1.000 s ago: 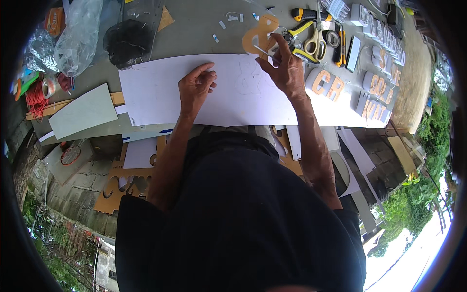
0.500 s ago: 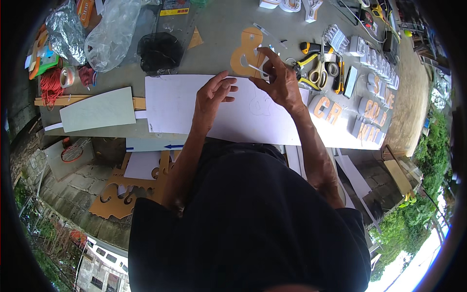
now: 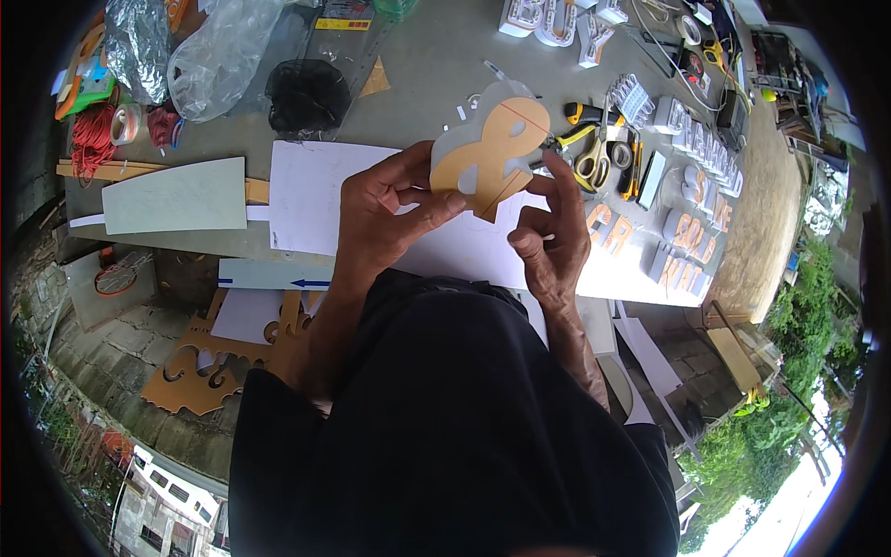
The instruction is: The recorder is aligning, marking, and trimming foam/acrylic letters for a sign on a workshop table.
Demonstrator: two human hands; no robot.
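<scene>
My left hand [image 3: 394, 200] grips an ampersand-shaped cutout [image 3: 497, 139] by its lower left edge, thumb on the tan face and fingers behind. The piece is tilted up off the table, and a pale grey rim shows along its upper left side. Close to its lower right end is my right hand [image 3: 557, 227], fingers bent and apart, with nothing visible between them. Below both hands lies a large white sheet [image 3: 306, 195].
Scissors [image 3: 591, 167], yellow-handled pliers [image 3: 575, 139] and utility knives lie to the right, near several cut-out letters [image 3: 691, 232]. A pale curved panel [image 3: 176, 204] is at left. Clear plastic bags [image 3: 218, 70] and a red cord bundle [image 3: 93, 139] sit at far left.
The ampersand cutout has been lifted off the table into my left hand, which has moved to it. My right hand has drawn back toward me and down.
</scene>
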